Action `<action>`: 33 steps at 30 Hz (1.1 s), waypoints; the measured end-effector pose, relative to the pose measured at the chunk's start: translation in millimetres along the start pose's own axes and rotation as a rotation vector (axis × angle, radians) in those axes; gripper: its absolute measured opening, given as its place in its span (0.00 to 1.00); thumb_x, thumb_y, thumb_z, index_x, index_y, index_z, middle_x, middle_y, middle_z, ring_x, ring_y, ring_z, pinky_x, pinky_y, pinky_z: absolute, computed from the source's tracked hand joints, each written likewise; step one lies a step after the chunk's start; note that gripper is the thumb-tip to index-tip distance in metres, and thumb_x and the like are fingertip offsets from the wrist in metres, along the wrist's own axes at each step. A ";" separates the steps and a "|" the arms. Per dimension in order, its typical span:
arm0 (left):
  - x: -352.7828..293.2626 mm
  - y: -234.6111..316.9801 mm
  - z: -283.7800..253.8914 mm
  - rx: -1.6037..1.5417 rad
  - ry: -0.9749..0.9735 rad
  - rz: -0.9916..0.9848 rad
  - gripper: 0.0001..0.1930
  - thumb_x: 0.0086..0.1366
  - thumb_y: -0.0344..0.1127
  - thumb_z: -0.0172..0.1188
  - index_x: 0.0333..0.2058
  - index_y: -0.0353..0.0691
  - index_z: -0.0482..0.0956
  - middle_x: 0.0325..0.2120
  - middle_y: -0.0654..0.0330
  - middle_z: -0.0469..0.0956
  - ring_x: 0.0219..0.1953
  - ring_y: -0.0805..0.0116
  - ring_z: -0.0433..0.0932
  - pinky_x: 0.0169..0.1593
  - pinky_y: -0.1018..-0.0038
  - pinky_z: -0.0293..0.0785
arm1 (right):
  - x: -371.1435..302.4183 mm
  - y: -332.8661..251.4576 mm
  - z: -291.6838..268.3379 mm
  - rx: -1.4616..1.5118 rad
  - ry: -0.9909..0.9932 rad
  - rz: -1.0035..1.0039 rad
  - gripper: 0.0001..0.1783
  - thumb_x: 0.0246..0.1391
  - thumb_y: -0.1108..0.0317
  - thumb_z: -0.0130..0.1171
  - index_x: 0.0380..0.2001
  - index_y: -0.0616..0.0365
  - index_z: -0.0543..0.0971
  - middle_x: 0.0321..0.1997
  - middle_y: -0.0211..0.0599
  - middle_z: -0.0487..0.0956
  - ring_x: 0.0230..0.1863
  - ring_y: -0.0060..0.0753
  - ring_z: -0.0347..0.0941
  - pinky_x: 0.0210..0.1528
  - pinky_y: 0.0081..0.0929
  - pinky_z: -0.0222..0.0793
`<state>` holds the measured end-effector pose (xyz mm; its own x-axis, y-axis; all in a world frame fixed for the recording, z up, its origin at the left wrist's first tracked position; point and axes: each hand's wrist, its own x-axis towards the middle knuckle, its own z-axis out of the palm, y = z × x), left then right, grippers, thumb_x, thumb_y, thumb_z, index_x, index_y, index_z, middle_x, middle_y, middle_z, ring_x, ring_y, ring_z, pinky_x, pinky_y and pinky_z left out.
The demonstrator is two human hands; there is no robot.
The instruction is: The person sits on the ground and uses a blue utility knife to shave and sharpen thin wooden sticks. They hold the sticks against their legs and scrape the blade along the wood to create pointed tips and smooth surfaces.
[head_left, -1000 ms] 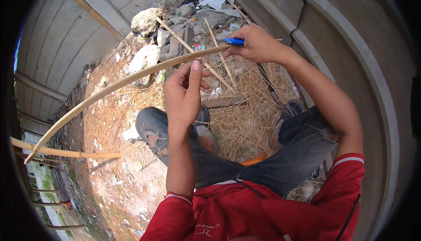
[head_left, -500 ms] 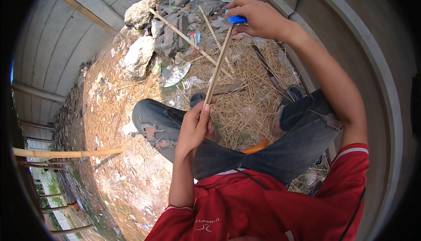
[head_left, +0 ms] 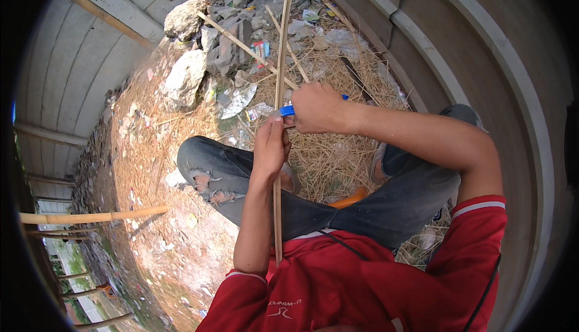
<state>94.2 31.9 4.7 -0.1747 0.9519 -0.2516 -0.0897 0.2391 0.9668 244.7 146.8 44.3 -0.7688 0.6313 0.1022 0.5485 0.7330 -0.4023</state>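
A long split bamboo strip [head_left: 281, 48] runs from the far edge of the view down past my lap, its near end over my red shirt. My left hand [head_left: 271, 146] is closed around the strip near its middle, thumb lying along it. My right hand [head_left: 319, 108], in a fist, grips a blue-handled knife [head_left: 286, 110] right beside the left fingertips. The knife's front end meets the strip; its blade is too small to make out clearly.
Bamboo sticks [head_left: 247, 48] lie on straw and shavings [head_left: 325, 157] between my legs and beyond. Rocks [head_left: 186, 78] and litter are piled at the far side. A corrugated wall [head_left: 470, 48] curves along the right. An orange object [head_left: 350, 198] lies near my lap.
My right hand has come down and nearer with the knife, close to my left hand. The strip has swung more upright, its near end now reaching over my lap.
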 end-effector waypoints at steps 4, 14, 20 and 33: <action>14.0 -14.8 -6.6 0.369 0.116 0.161 0.18 0.78 0.48 0.44 0.41 0.40 0.76 0.16 0.70 0.62 0.14 0.80 0.59 0.18 0.76 0.54 | 9.8 4.2 11.0 -0.104 0.032 -0.038 0.21 0.52 0.53 0.64 0.30 0.65 0.84 0.30 0.55 0.83 0.35 0.57 0.84 0.37 0.48 0.81; 7.2 -12.0 14.5 0.779 0.222 0.288 0.12 0.75 0.33 0.46 0.41 0.30 0.75 0.26 0.37 0.79 0.32 0.36 0.80 0.36 0.52 0.72 | 61.4 56.4 7.6 -0.221 0.063 0.118 0.10 0.50 0.67 0.59 0.31 0.61 0.85 0.32 0.51 0.84 0.37 0.54 0.85 0.37 0.46 0.81; 12.5 7.8 17.6 0.857 0.210 0.182 0.12 0.75 0.33 0.45 0.41 0.29 0.73 0.25 0.35 0.79 0.31 0.35 0.80 0.33 0.48 0.72 | 88.5 70.5 19.1 -0.243 0.124 0.177 0.11 0.50 0.69 0.59 0.34 0.62 0.85 0.40 0.52 0.85 0.44 0.53 0.84 0.42 0.47 0.81; -72.1 -20.9 3.8 0.624 -0.033 0.182 0.09 0.75 0.33 0.47 0.42 0.35 0.75 0.16 0.57 0.72 0.19 0.65 0.73 0.26 0.68 0.67 | 84.5 202.3 -90.4 -0.243 0.382 0.644 0.20 0.53 0.61 0.60 0.44 0.63 0.84 0.47 0.50 0.85 0.48 0.57 0.82 0.51 0.49 0.77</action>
<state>112.4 -40.9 2.8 -0.1024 0.9907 -0.0893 0.5264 0.1302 0.8402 320.4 371.2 53.7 -0.1330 0.9615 0.2405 0.9381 0.2004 -0.2826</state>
